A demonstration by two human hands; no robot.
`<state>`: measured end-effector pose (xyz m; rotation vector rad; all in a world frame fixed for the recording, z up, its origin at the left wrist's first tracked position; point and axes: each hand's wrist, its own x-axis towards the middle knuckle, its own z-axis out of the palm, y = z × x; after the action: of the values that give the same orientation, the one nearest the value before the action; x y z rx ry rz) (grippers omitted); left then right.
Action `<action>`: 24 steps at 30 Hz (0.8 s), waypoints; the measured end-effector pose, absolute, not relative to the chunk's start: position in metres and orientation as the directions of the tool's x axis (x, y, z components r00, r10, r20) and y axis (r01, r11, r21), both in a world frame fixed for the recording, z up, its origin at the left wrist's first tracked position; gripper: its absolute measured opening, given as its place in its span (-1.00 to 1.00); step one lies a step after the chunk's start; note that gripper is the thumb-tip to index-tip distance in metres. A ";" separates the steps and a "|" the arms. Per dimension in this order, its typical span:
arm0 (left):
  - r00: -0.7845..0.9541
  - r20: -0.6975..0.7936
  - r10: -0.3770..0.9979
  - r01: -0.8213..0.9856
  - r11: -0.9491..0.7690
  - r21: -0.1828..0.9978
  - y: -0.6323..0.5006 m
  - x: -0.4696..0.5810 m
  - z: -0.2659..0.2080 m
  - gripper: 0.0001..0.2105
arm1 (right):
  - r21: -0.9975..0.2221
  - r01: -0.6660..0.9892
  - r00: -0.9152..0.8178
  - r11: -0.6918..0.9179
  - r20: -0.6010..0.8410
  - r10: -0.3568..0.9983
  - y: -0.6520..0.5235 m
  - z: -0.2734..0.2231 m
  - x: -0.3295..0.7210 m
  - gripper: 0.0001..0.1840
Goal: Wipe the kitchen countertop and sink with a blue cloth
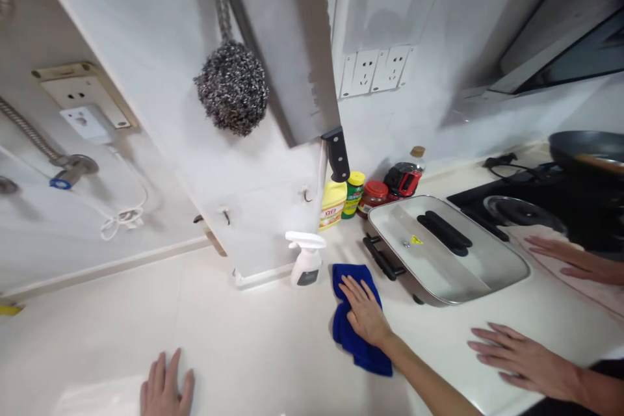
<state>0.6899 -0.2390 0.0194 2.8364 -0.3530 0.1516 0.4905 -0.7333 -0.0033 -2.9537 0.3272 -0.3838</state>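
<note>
My right hand (365, 316) lies flat with fingers stretched over a crumpled blue cloth (361, 354) on the white countertop. Beside that cloth, a white spray bottle (307, 263) stands upright near the wall corner. To the right is an electric pan (439, 250) with a glass lid, black lid handle and black side handle. My left hand (166, 390) rests on the bare counter at the bottom left; its fingers are stretched, it holds nothing, and the frame edge cuts it off.
Another person's hands are at right: one (531, 359) flat on the counter, the other on a pink cloth (585, 279). A cleaver (292, 45) and steel scrubber (233, 88) hang overhead. A yellow bottle (333, 205), jars (375, 196) and a wok (585, 149) stand behind.
</note>
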 end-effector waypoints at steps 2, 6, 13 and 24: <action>0.970 0.112 -0.213 -0.236 -0.938 0.255 -0.243 0.688 0.025 -0.30 | -0.143 -0.238 0.929 -0.961 0.255 -0.268 -0.701 -0.004 0.464 -0.20; 0.976 0.075 -0.207 -0.219 -0.939 0.265 -0.246 0.686 0.030 -0.26 | -0.148 -0.281 0.911 -0.948 0.270 -0.312 -0.634 0.000 0.429 -0.15; 0.976 0.061 -0.210 -0.218 -0.939 0.265 -0.251 0.686 0.035 -0.24 | -0.147 -0.367 0.873 -0.918 0.286 -0.395 -0.599 -0.007 0.368 -0.17; 0.944 0.161 -0.289 -0.327 -0.892 0.313 -0.248 0.677 0.026 -0.27 | -0.217 -0.893 0.260 -0.394 0.466 -0.846 -0.685 -0.022 0.335 -0.30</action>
<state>0.6768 -0.2480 0.0261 2.7585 -0.4505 0.1572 0.3354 -0.6852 -0.0221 -2.5640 1.7742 -0.8500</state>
